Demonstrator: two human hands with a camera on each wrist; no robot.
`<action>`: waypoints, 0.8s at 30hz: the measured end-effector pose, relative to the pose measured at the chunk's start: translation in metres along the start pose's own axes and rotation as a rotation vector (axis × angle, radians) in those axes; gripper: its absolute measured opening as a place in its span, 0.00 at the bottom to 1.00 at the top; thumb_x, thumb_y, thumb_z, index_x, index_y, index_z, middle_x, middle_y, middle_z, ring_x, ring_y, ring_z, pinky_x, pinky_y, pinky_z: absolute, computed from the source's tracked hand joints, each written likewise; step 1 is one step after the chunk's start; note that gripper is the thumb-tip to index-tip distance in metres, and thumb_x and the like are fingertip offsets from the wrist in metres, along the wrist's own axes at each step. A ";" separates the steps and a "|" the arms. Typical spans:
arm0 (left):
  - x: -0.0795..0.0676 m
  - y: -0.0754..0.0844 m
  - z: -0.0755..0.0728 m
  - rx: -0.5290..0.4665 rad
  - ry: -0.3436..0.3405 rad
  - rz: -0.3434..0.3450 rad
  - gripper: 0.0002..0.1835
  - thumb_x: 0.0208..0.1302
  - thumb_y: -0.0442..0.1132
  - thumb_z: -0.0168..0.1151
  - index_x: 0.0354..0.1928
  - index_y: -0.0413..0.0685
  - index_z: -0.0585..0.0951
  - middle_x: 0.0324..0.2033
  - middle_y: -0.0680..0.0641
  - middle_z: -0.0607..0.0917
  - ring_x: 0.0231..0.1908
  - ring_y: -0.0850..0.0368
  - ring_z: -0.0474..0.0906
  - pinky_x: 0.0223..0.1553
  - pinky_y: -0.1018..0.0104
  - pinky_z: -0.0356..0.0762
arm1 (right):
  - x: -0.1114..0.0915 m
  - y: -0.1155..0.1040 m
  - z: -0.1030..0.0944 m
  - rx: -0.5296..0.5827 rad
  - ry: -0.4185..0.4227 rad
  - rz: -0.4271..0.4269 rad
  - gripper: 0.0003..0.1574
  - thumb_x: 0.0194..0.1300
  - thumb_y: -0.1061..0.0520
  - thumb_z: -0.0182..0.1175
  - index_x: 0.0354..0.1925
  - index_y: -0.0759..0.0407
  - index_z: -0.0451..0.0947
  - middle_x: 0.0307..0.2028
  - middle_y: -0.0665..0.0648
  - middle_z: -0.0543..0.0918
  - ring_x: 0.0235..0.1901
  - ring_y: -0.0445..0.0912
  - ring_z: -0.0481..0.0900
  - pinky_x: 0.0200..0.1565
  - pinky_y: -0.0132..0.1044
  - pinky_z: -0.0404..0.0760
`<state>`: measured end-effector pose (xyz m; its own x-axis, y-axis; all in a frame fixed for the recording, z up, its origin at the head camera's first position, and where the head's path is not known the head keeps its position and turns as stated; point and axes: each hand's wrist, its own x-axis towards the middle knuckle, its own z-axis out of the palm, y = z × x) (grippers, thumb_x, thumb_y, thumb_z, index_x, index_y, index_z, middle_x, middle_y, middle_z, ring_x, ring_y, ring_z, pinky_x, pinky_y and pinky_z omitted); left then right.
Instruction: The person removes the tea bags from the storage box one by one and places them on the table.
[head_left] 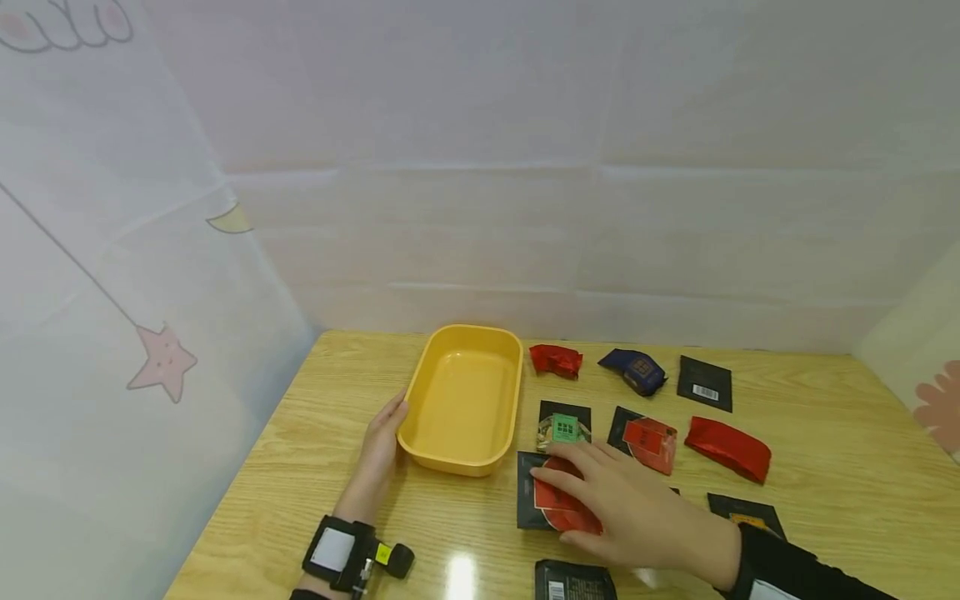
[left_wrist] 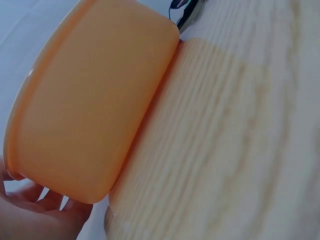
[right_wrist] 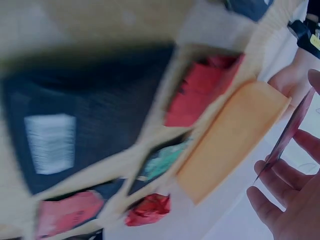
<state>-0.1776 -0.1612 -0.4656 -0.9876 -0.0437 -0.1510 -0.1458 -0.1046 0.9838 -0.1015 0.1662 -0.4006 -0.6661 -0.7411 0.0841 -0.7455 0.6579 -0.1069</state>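
A yellow plastic tub [head_left: 465,400] stands on the table with nothing inside. My left hand [head_left: 384,433] holds it by its left side. In the left wrist view, the fingers of that hand [left_wrist: 42,212] lie against the end of the tub wall. My right hand [head_left: 630,508] grips a flat black-and-red food packet [head_left: 555,496], partly hidden under the fingers. The right wrist view shows this packet [right_wrist: 290,130] edge-on between thumb and fingers, raised above the table. Just behind it lies a black packet with a green label [head_left: 564,423].
Right of the tub lie a crumpled red packet [head_left: 557,361], a dark blue one [head_left: 636,371], a black one with a barcode [head_left: 705,383], a black-and-red one [head_left: 645,442] and a long red one [head_left: 727,450]. Nearer are two black packets [head_left: 573,579], one orange-labelled [head_left: 746,512].
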 end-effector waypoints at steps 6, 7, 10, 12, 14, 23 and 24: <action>0.001 -0.001 0.001 -0.013 -0.002 0.002 0.28 0.74 0.45 0.39 0.71 0.42 0.57 0.74 0.41 0.54 0.72 0.48 0.47 0.75 0.48 0.45 | -0.035 0.003 0.003 0.005 -0.030 0.021 0.41 0.57 0.26 0.50 0.67 0.33 0.60 0.63 0.49 0.71 0.59 0.48 0.68 0.53 0.55 0.79; 0.001 -0.001 0.001 -0.015 -0.006 0.000 0.28 0.74 0.45 0.40 0.71 0.42 0.57 0.74 0.42 0.54 0.72 0.48 0.47 0.75 0.48 0.45 | -0.041 0.004 0.002 0.011 -0.038 0.022 0.41 0.57 0.26 0.50 0.67 0.33 0.60 0.62 0.49 0.71 0.58 0.48 0.69 0.52 0.55 0.80; 0.001 -0.002 0.002 -0.017 -0.015 -0.007 0.28 0.74 0.46 0.40 0.72 0.43 0.56 0.74 0.42 0.54 0.72 0.49 0.47 0.75 0.49 0.44 | -0.060 0.009 0.001 0.018 -0.054 0.021 0.41 0.57 0.26 0.51 0.66 0.34 0.60 0.61 0.48 0.72 0.56 0.47 0.70 0.45 0.53 0.84; 0.000 -0.002 0.003 -0.021 -0.017 -0.002 0.28 0.74 0.45 0.40 0.72 0.42 0.56 0.74 0.41 0.53 0.72 0.48 0.46 0.75 0.48 0.44 | -0.072 0.012 0.000 0.016 -0.063 0.021 0.42 0.55 0.24 0.50 0.65 0.33 0.62 0.60 0.49 0.73 0.55 0.48 0.71 0.41 0.52 0.84; -0.001 -0.001 0.003 -0.025 -0.009 -0.003 0.28 0.74 0.45 0.40 0.71 0.42 0.57 0.74 0.41 0.53 0.72 0.48 0.46 0.75 0.48 0.44 | -0.083 0.016 0.002 -0.003 -0.062 0.019 0.43 0.53 0.22 0.49 0.64 0.34 0.63 0.59 0.50 0.74 0.53 0.48 0.72 0.38 0.52 0.84; -0.003 0.002 0.002 -0.007 -0.011 -0.004 0.28 0.74 0.45 0.40 0.72 0.42 0.56 0.74 0.41 0.53 0.72 0.48 0.46 0.75 0.47 0.44 | -0.120 0.030 0.029 -0.122 0.084 -0.110 0.42 0.53 0.27 0.55 0.63 0.39 0.66 0.53 0.53 0.77 0.46 0.47 0.76 0.34 0.40 0.85; -0.003 0.002 0.001 -0.012 -0.011 -0.006 0.28 0.74 0.45 0.40 0.72 0.42 0.56 0.74 0.41 0.53 0.72 0.47 0.46 0.75 0.48 0.44 | -0.123 0.031 0.034 -0.130 0.125 -0.137 0.41 0.53 0.28 0.57 0.62 0.40 0.67 0.52 0.53 0.78 0.45 0.46 0.76 0.33 0.38 0.84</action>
<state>-0.1750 -0.1599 -0.4629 -0.9872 -0.0318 -0.1561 -0.1515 -0.1165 0.9816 -0.0421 0.2731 -0.4475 -0.5499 -0.8078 0.2121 -0.8207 0.5698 0.0420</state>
